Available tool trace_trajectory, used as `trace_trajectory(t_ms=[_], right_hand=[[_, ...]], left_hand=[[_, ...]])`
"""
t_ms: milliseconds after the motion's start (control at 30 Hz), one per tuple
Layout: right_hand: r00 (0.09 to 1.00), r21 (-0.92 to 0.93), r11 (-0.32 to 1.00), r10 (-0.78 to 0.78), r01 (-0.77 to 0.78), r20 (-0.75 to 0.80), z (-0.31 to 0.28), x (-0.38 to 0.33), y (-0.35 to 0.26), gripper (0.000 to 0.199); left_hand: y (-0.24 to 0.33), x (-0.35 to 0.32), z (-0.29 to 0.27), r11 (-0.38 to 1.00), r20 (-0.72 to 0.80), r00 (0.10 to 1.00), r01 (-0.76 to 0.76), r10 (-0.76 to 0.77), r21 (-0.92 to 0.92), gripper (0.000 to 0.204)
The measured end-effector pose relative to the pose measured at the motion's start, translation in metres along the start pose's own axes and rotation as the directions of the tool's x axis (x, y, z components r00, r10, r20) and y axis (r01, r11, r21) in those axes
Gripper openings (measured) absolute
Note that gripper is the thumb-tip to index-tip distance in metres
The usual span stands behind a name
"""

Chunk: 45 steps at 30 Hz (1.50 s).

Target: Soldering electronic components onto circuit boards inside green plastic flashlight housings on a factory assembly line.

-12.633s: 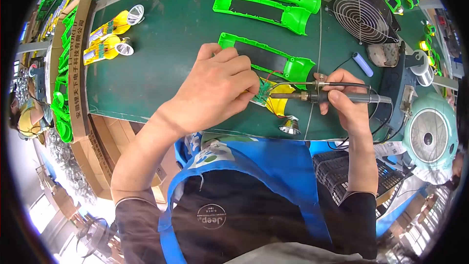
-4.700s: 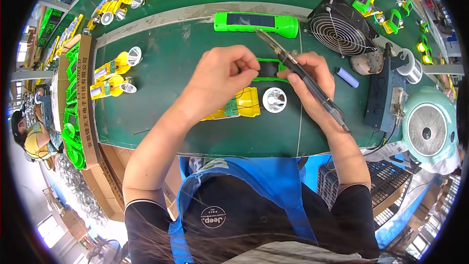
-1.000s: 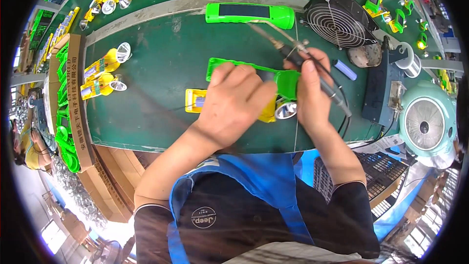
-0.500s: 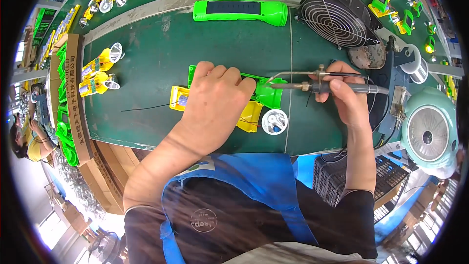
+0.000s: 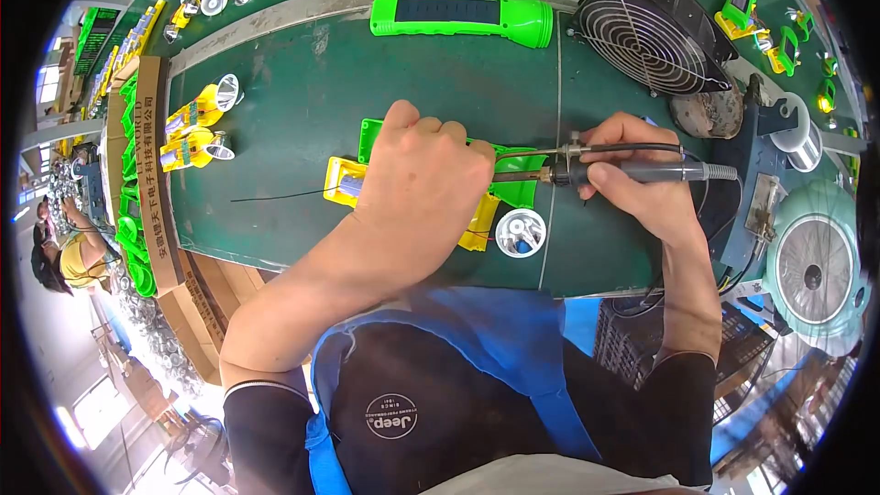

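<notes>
My left hand is closed, knuckles up, over a green flashlight housing; its fingertips and whatever they grip are hidden. From the right, my right hand holds a soldering iron with a thin feed tube alongside. The iron's tip points left, low over the housing beside my left hand. Under and in front of that hand lies a yellow flashlight part, with a round silver reflector at its right. A thin black wire runs out left from the yellow part.
A whole green flashlight lies at the back, left of a black fan. Two yellow assemblies lie left, near a carton of green parts. A solder spool and a pale green fan stand right.
The soldering iron has come nearer my left hand and slightly lower, its tip now beside the knuckles. My left hand has shifted slightly right over the housing.
</notes>
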State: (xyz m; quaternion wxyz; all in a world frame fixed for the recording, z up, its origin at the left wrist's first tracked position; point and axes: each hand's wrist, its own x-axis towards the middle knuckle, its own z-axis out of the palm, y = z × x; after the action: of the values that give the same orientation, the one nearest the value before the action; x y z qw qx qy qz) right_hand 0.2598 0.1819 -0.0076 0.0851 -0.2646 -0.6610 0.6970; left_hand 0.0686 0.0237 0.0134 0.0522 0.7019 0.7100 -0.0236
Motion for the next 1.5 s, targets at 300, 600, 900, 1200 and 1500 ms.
trace_trajectory(t_ms=[300,600,900,1200,1500], right_hand=[[0.983,-0.082,0.984,-0.164,0.157,-0.078,-0.007,-0.017,0.006,0.019],[0.858,0.019,0.911,-0.380,0.412,-0.346,0.027,-0.041,0.032,0.033],[0.822,-0.116,0.842,-0.539,0.526,-0.182,0.063,-0.026,0.046,0.032],[0.816,0.030,0.888,-0.408,0.459,-0.409,0.063,-0.040,0.056,0.039],[0.721,-0.065,0.856,-0.471,0.513,-0.508,0.054,-0.041,0.068,0.038]], left_hand=[[0.004,0.002,-0.002,0.999,-0.055,0.998,0.036,-0.038,-0.034,0.003],[0.003,0.002,-0.001,0.999,-0.065,0.997,0.034,-0.036,-0.022,0.001],[0.005,0.001,-0.001,0.998,-0.047,0.997,0.058,-0.059,-0.033,0.001],[0.000,-0.001,0.003,0.999,-0.075,0.996,0.052,-0.053,-0.015,0.003],[-0.022,-0.088,-0.027,0.964,-0.116,0.963,0.228,-0.244,-0.136,0.007]])
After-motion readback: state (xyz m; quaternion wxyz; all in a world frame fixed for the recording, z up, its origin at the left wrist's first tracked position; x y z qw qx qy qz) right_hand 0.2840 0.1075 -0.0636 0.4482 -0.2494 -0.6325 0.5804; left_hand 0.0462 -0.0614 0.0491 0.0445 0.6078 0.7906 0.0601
